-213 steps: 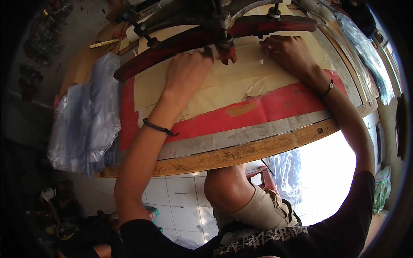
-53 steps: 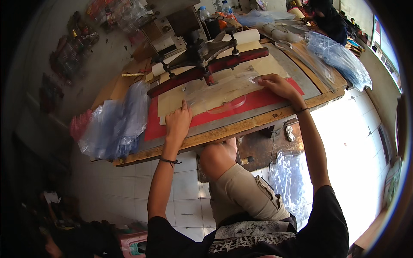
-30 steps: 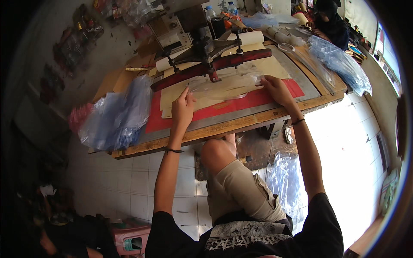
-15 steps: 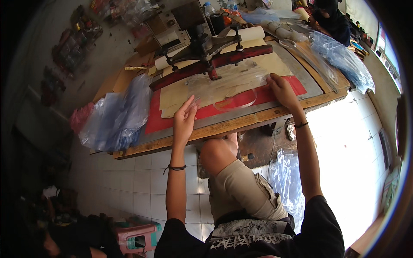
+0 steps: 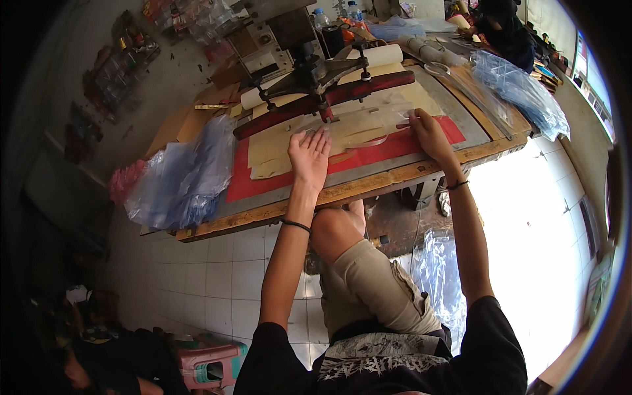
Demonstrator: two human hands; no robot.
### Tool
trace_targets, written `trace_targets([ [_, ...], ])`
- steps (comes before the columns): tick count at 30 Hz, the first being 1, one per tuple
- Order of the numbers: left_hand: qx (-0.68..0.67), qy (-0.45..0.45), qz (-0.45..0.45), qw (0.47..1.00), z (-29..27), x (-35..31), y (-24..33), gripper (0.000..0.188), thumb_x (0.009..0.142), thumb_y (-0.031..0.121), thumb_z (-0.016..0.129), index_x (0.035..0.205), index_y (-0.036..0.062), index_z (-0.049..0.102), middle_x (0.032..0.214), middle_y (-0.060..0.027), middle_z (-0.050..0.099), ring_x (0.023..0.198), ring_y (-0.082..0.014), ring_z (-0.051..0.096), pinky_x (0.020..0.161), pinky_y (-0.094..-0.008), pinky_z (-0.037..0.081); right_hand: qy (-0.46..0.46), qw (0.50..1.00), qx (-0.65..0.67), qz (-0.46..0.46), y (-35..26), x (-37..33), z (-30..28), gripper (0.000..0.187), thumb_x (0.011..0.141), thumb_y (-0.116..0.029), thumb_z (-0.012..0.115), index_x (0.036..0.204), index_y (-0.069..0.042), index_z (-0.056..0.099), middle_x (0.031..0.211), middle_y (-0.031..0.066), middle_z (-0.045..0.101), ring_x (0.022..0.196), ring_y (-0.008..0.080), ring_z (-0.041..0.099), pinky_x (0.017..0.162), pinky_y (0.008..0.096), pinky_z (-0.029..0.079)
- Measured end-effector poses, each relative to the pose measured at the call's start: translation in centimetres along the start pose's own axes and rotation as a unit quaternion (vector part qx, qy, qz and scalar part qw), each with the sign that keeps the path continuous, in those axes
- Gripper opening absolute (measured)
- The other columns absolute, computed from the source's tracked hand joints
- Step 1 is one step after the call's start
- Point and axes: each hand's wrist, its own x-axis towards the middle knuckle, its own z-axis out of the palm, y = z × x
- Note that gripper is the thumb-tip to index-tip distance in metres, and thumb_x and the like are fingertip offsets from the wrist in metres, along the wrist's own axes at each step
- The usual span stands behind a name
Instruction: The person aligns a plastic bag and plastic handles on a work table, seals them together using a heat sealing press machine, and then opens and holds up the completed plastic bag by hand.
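A clear plastic sheet (image 5: 378,118) lies over a cream-coloured board (image 5: 263,161) on a red sheet (image 5: 240,187), under the press. My right hand (image 5: 431,137) is closed at the plastic's right edge, its fingers curled and pinching. My left hand (image 5: 309,157) is turned palm up at the near side of the board, with its fingers stretched toward the press. A thin curved clear strip (image 5: 375,143) lies between my hands. Just beyond my left fingertips is the press's red bar (image 5: 270,118), carried by a dark metal head (image 5: 311,72).
Clear bluish plastic covers (image 5: 181,174) hang over the table's left end; more plastic (image 5: 520,85) lies at the right. A wooden edge (image 5: 368,184) runs along the front. Another person (image 5: 503,33) sits at the far right. A pink-and-green stool (image 5: 214,365) stands lower left.
My left hand has moved right and turned palm up, nearer the press head. The right hand stays at the plastic's right edge. The clear strip's loop looks flatter.
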Motion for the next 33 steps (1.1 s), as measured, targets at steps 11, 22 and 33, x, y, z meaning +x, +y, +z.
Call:
trace_targets([
  [11, 0.126, -0.046, -0.069, 0.989, -0.9, 1.8, -0.7, 0.031, 0.098, 0.004, 0.051, 0.126, -0.0085, 0.050, 0.126, -0.0181, 0.060, 0.119, -0.0278, 0.059, 0.107, -0.0375, 0.048, 0.088, 0.996, 0.022, 0.020, -1.2, -0.2, -0.3, 0.029, 0.103, -0.022, 0.045, 0.106, 0.003, 0.058, 0.088, 0.0112, 0.073, 0.072, 0.0139, 0.060, 0.071, 0.0292, 0.049],
  [22, 0.152, -0.062, -0.092, 0.982, -0.7, -5.7, 1.8, 0.034, 0.098, 0.004, 0.049, 0.130, -0.0079, 0.049, 0.135, -0.0196, 0.055, 0.123, -0.0279, 0.058, 0.102, -0.0332, 0.053, 0.100, 0.991, 0.082, 0.016, -4.5, -6.8, -0.3, 0.022, 0.096, -0.017, 0.050, 0.089, 0.002, 0.057, 0.072, 0.0029, 0.059, 0.072, 0.0092, 0.057, 0.068, 0.0268, 0.047],
  [33, 0.269, -0.091, -0.103, 0.953, -4.9, -15.4, 7.0, 0.057, 0.096, 0.008, 0.050, 0.148, -0.0034, 0.030, 0.125, -0.0241, 0.061, 0.097, -0.0288, 0.069, 0.081, -0.0367, 0.059, -0.123, 0.956, 0.266, 0.028, -8.3, -21.6, 0.6, 0.014, 0.090, -0.012, 0.064, 0.085, 0.001, 0.066, 0.078, 0.0056, 0.066, 0.076, 0.0122, 0.063, 0.067, 0.0281, 0.049],
])
